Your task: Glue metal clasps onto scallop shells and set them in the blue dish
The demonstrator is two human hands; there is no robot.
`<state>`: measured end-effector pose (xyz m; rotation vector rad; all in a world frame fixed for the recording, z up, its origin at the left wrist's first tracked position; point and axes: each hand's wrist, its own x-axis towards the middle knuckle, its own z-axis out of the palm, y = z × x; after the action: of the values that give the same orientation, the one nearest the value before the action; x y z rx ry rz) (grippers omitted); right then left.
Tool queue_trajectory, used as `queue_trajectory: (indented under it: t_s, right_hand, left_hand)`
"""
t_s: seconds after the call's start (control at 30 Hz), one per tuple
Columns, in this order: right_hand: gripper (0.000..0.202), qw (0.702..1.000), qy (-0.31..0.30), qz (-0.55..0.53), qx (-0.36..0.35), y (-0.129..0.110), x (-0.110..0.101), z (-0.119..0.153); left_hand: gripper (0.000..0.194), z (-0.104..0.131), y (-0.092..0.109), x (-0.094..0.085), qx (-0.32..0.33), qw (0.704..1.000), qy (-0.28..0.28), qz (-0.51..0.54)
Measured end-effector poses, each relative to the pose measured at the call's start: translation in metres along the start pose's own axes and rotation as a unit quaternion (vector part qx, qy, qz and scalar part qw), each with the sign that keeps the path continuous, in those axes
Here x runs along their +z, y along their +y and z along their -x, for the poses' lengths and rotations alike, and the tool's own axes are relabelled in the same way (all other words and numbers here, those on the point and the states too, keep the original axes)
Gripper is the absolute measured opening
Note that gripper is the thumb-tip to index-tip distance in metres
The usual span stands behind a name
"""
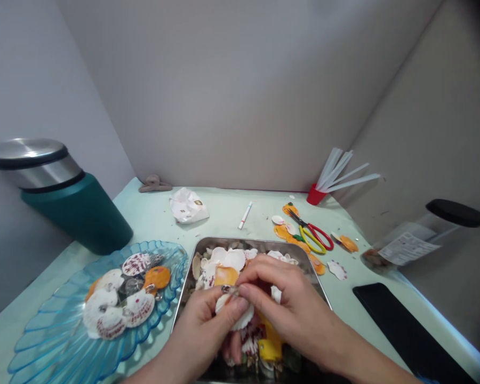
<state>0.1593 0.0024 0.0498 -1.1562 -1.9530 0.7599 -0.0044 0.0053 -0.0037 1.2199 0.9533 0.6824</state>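
While gripping one shell [246, 321], had a trayful [234, 260] left

Pinched it over the metal tray [240, 239] in a nearly closed left hand [204, 328]; held the right hand [292, 298] pinched beside a small metal piece [225, 288], could not tell on what. Judged partway along: saw shells [139, 308] with metal bits [150, 288] in the blue dish [40, 352]. Noted scissors [309, 226], pen [245, 215] and sticks [332, 164] beyond, out of the way.

Remote, via head cam, I'm viewing a bare, slender-fingered human L hand [208, 325] and a matching bare R hand [294, 298], both w/ smooth backs. A short, rounded L thumbnail [241, 302] is showing; other nails are mostly hiding. Bare forearms [360, 346] are tapering twd the wrists; a sliver of blue sleeve cloth [426, 380] is peeking in btm R, its cut too small to tell.
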Motion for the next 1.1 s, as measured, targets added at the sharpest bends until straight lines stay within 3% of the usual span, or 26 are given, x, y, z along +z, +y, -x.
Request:
queue_trajectory:
  t_s: [0.43, 0.73, 0.9, 1.1]
  right_hand:
    - [0.016, 0.998, -0.056, 0.004, 0.032, 0.003, -0.001, 0.001]
    - [0.018, 0.998, -0.048, 0.04, 0.023, -0.001, 0.002, 0.002]
    - [0.015, 0.999, -0.021, 0.004, 0.039, 0.003, 0.004, 0.002]
    - [0.01, 0.999, -0.013, 0.036, 0.031, 0.008, -0.002, 0.002]
  left_hand:
    - [0.046, 0.005, -0.001, 0.0, 0.029, 0.994, -0.002, -0.108]
    - [0.045, 0.005, 0.002, 0.001, 0.04, 0.991, 0.008, -0.131]
    - [0.043, 0.002, 0.004, 0.001, 0.003, 1.0, 0.003, -0.016]
    - [0.045, -0.001, 0.011, 0.001, -0.035, 0.994, 0.025, 0.097]
